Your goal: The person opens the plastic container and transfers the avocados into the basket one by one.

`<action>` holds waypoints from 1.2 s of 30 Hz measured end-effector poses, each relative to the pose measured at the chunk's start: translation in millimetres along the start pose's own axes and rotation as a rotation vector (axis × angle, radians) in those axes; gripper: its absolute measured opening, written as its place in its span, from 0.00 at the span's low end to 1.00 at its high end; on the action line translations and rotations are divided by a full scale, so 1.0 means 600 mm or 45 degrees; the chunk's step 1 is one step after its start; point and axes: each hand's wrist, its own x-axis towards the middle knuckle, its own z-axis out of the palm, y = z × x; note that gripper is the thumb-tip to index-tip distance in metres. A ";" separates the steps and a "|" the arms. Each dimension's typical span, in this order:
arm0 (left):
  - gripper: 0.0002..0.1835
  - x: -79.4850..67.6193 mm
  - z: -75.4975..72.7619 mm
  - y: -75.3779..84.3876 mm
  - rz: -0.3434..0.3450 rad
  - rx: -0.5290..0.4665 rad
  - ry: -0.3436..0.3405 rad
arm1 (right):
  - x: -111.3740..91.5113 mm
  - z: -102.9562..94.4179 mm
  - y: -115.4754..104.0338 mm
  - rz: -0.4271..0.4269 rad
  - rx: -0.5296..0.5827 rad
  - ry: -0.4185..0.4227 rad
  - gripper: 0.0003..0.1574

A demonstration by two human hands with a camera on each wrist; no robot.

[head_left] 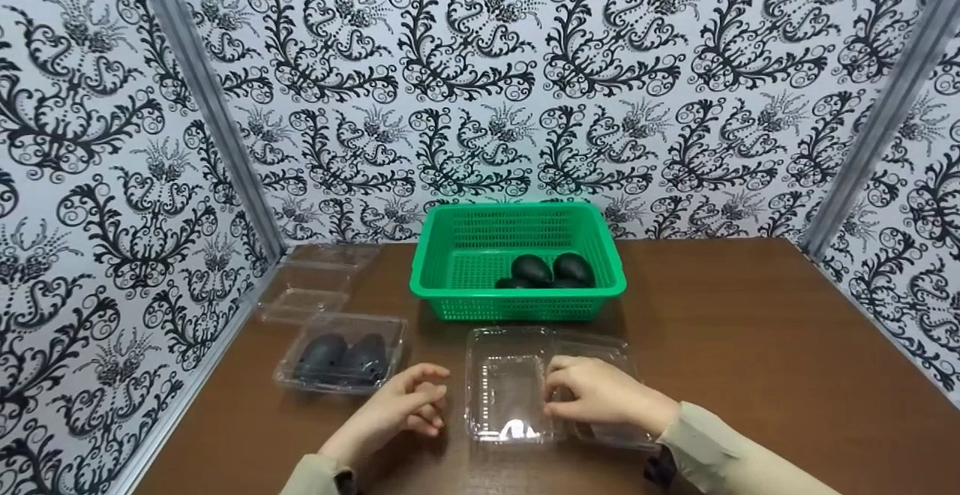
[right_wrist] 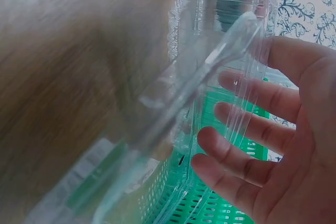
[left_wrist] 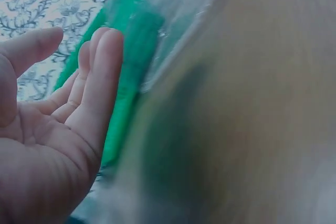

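A clear plastic clamshell container [head_left: 504, 397] lies unfolded in front of the basket, its two halves side by side. My right hand [head_left: 600, 397] pinches it near the middle edge where the halves meet. In the right wrist view, the fingers [right_wrist: 236, 156] show against the clear plastic wall. To the left of the container, my left hand [head_left: 401, 405] hovers with loosely bent fingers and holds nothing. A closed clamshell [head_left: 341, 352] with two dark avocados [head_left: 324, 354] inside stands beyond the left hand.
A green plastic basket [head_left: 517, 307] stands at the back middle with several dark avocados [head_left: 532, 270] in its right part. More clear plastic packaging [head_left: 304, 300] lies at the back left. Patterned walls [head_left: 480, 105] enclose the brown table [head_left: 750, 360].
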 end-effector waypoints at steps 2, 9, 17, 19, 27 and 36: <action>0.25 -0.011 -0.013 0.016 0.060 0.066 0.011 | -0.005 -0.001 0.001 0.006 -0.006 0.011 0.05; 0.18 -0.094 -0.093 0.079 0.298 0.254 0.338 | 0.006 0.002 0.001 -0.006 -0.066 0.000 0.08; 0.12 -0.152 -0.168 0.101 0.266 0.484 0.813 | -0.021 -0.014 0.007 0.049 -0.091 0.008 0.08; 0.12 -0.155 -0.181 0.099 0.222 0.488 0.832 | -0.031 -0.023 0.010 0.063 -0.094 0.029 0.07; 0.23 -0.147 -0.226 0.086 0.136 0.722 0.910 | -0.068 -0.054 0.024 0.140 -0.093 0.034 0.08; 0.34 -0.125 -0.254 0.065 -0.050 0.861 0.805 | -0.111 -0.085 0.044 0.217 -0.095 0.041 0.08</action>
